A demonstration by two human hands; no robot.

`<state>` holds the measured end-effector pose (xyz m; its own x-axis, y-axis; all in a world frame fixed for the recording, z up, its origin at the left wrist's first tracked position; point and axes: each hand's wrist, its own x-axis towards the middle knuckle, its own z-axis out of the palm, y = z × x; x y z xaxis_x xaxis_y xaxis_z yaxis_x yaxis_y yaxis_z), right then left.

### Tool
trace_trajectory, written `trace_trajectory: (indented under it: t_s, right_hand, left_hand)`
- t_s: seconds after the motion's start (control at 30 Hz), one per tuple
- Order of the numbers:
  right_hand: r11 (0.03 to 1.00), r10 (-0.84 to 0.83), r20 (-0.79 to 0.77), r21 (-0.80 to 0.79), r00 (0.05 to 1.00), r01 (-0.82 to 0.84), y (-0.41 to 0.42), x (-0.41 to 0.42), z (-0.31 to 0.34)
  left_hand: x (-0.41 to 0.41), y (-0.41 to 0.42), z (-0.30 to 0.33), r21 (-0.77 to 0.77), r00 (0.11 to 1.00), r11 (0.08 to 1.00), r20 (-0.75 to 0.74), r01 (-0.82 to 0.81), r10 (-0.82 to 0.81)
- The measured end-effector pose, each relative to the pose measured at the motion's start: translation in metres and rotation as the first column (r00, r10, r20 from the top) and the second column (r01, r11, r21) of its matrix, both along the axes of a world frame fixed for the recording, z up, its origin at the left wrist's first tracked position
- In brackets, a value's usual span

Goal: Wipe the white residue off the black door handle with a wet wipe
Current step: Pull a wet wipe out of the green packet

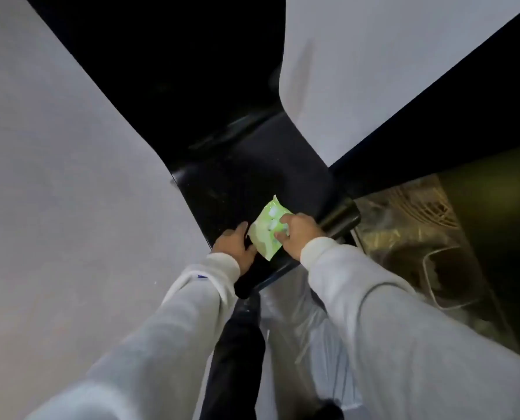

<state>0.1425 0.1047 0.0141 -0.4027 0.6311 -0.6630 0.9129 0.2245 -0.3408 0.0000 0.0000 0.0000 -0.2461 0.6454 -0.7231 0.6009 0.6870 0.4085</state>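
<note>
wipe pack [268, 228]: small green packet, white patches printed on its face; held between both hands over a black surface [246, 180]; tilted, one corner pointing up and away; closed or opened, cannot tell; contents not visible
left hand [236, 248]: grips the lower left edge of the pack; fingers curled narrow around that edge, thumb underneath; grey sleeve [168, 325] reaches the wrist
right hand [296, 234]: on the right side of the pack; fingers pinched narrow on its face, fingertips touching the printed area; second grey sleeve [383, 322] covers the arm
black surface: dark, glossy, faint pale specks across it; lies directly below the pack; whether this is part of the door or the handle, cannot tell
dark bar [340, 218]: black rounded piece just right of the right hand, apart from the pack; could be the handle, not certain; residue on it too dim to tell
white panels [71, 183]: pale flat areas left and upper right, framing the dark gap
lower right opening [410, 234]: dim area behind a dark edge; wire-like shapes and pale clutter inside; items too blurred to name
</note>
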Motion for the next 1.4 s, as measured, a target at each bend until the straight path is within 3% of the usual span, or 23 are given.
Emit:
trace_trajectory:
  t_s: [0.23,0.4,0.6,0.8,0.97,1.1,1.23,1.27,1.33,1.4]
  right_hand:
    - [0.998,-0.023,0.037,0.058,0.999,0.021,-0.006,-0.023,-0.051]
    - [0.991,-0.101,-0.032,0.089,0.994,0.103,-0.011,-0.032,-0.067]
    - [0.974,-0.216,-0.002,0.071,0.976,0.216,-0.012,-0.045,-0.081]
    - [0.934,-0.357,-0.043,-0.040,0.933,0.355,-0.013,-0.041,-0.079]
    - [0.897,-0.441,-0.125,-0.037,0.889,0.439,-0.017,-0.020,-0.063]
    - [0.861,-0.503,-0.250,-0.065,0.827,0.504,-0.023,-0.001,-0.042]
    - [0.833,-0.549,-0.316,-0.127,0.774,0.539,-0.032,0.019,-0.023]
    - [0.817,-0.573,-0.326,-0.156,0.752,0.555,-0.034,0.026,-0.017]
    - [0.771,-0.636,-0.342,-0.235,0.692,0.592,-0.036,0.036,-0.007]
    - [0.679,-0.733,-0.370,-0.341,0.571,0.650,-0.042,0.051,0.007]
  left_hand:
    - [0.002,0.007,-0.048,0.059,0.983,0.985,0.089,-0.163,0.158]
    - [-0.001,0.016,-0.061,0.138,0.994,0.988,0.090,-0.076,0.064]
    - [-0.006,0.020,-0.070,0.090,0.999,0.996,0.037,-0.022,0.019]
    - [-0.009,0.021,-0.075,0.045,0.999,0.998,0.021,0.033,-0.034]
    - [-0.006,0.027,-0.074,0.034,0.999,0.999,-0.030,0.035,-0.034]
    - [-0.001,0.024,-0.068,0.076,0.991,0.993,-0.108,0.088,-0.080]
    - [-0.002,0.025,-0.056,-0.065,0.943,0.983,-0.280,0.170,-0.182]
    - [0.001,0.024,-0.051,-0.052,0.956,0.985,-0.239,0.164,-0.171]
    - [0.004,0.019,-0.037,-0.064,0.970,0.993,-0.218,0.099,-0.111]
    - [0.010,0.011,-0.019,-0.045,0.964,0.998,-0.260,0.037,-0.047]
